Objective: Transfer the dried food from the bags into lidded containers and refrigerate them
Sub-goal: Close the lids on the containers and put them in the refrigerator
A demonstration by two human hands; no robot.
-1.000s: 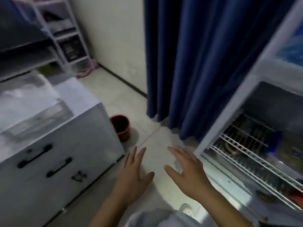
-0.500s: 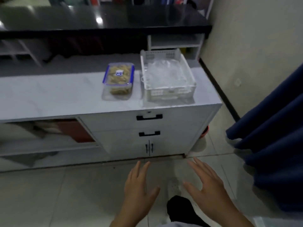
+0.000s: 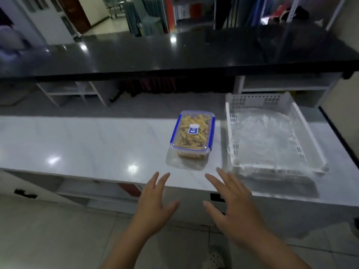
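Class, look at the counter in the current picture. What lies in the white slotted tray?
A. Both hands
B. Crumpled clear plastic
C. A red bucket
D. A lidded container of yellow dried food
B: the white slotted tray holds only crumpled clear plastic; the lidded container stands on the counter beside it.

Head-worn, looking forward and down across the glossy white marble-look counter [image 3: 81,144], close above both outstretched bare hands.
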